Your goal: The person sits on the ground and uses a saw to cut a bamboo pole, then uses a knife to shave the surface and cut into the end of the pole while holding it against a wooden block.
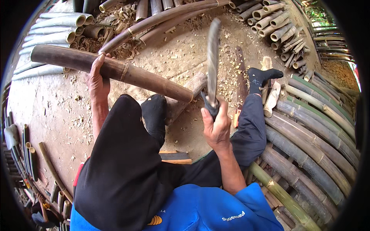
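Observation:
My left hand (98, 82) is wrapped around a thick dark brown bamboo length (148, 81), with the thumb over its top. The bamboo slants from the far left down toward the middle, and its right end lies over a short wooden log (179, 109) on the floor. My right hand (217, 131) is closed on the black handle of a machete (213, 57). Its blade points up and away, slightly blurred, just right of the bamboo's end and apart from it. My feet in black socks rest on either side of the log.
Pale shavings litter the floor (127, 100). Cut bamboo tubes (273, 23) are stacked at the far right, more bamboo lengths (58, 29) at the far left. Long bamboo poles (308, 134) lie along my right side. A curved bamboo pole (162, 19) crosses the far side.

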`<action>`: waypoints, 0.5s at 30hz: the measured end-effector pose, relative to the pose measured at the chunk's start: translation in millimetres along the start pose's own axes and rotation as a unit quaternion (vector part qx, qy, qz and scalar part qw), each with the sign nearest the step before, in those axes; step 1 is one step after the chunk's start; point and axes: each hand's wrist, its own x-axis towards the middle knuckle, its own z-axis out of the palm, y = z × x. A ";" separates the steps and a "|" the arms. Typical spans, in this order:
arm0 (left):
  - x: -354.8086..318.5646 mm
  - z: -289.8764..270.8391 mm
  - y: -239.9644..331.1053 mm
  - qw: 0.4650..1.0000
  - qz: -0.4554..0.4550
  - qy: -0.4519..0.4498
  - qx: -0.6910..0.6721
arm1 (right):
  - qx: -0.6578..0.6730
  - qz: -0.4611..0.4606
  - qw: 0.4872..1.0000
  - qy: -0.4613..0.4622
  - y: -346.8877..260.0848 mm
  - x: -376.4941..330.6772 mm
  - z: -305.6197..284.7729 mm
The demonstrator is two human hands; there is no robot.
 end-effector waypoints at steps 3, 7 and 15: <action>-7.3 7.0 -3.3 1.000 -0.005 0.004 -0.016 | -0.121 0.111 0.983 -0.088 74.5 -25.9 34.8; 2.5 7.8 1.2 0.997 0.002 0.045 -0.065 | -0.162 0.188 0.950 -0.190 95.3 -14.9 27.2; 0.7 16.6 1.5 0.988 0.011 0.146 -0.040 | 0.012 -0.039 0.999 0.030 -7.3 5.5 -6.1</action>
